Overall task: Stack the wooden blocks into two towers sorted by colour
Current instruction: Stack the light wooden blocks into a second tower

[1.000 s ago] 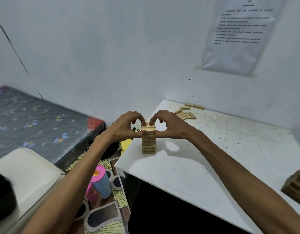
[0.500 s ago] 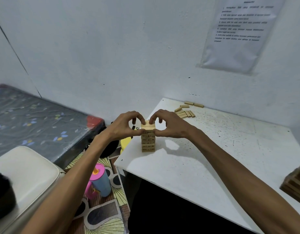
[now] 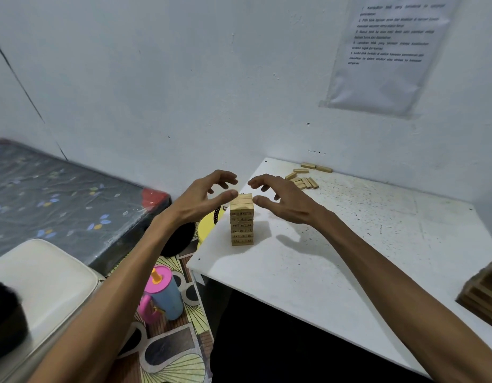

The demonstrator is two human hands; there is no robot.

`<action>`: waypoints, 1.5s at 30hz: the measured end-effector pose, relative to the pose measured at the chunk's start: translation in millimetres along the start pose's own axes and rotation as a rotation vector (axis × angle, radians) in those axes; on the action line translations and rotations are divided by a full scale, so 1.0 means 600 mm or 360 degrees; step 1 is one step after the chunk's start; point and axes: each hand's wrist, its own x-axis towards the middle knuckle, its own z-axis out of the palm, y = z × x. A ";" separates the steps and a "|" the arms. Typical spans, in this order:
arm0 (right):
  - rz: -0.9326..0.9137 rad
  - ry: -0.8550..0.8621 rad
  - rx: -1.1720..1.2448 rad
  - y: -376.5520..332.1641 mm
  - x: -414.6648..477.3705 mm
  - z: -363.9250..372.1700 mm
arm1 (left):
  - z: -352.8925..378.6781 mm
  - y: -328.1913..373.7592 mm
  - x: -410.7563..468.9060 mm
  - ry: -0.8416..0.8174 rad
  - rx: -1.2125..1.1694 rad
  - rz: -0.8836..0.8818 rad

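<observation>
My left hand (image 3: 203,200) and right hand (image 3: 283,201) are spread, holding nothing, flanking the pale wooden block tower (image 3: 241,219) at the white table's (image 3: 350,258) corner. Loose pale wooden blocks (image 3: 303,180) remain unstacked; the dark brown block stack (image 3: 485,297) stands far right.

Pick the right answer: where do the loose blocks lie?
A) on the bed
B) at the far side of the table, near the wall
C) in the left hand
B: the loose blocks lie flat on the table by the wall, behind the tower; the left hand holds nothing.
</observation>
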 end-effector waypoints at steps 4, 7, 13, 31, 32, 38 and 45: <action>0.0018 0.0094 -0.0034 0.002 -0.008 -0.017 | -0.008 0.034 0.024 0.0049 0.0113 0.0069; 0.0055 0.0129 -0.0098 0.015 -0.019 -0.034 | -0.003 0.064 0.049 0.0015 0.0214 0.0133; 0.0188 0.0189 -0.0222 0.047 -0.052 -0.072 | 0.037 0.133 0.095 -0.0076 0.0367 0.0153; 0.0543 0.0197 -0.0560 0.174 -0.100 -0.118 | 0.250 0.138 0.185 -0.0105 0.0561 -0.0111; 0.0554 0.0214 -0.0557 0.180 -0.093 -0.116 | 0.261 0.131 0.191 -0.0082 0.0567 -0.0135; 0.0614 0.0283 -0.0562 0.226 -0.042 -0.093 | 0.320 0.090 0.242 0.0158 0.0541 -0.0313; 0.0707 0.0461 -0.0557 0.292 0.016 -0.065 | 0.365 0.046 0.292 0.0436 0.0592 -0.0386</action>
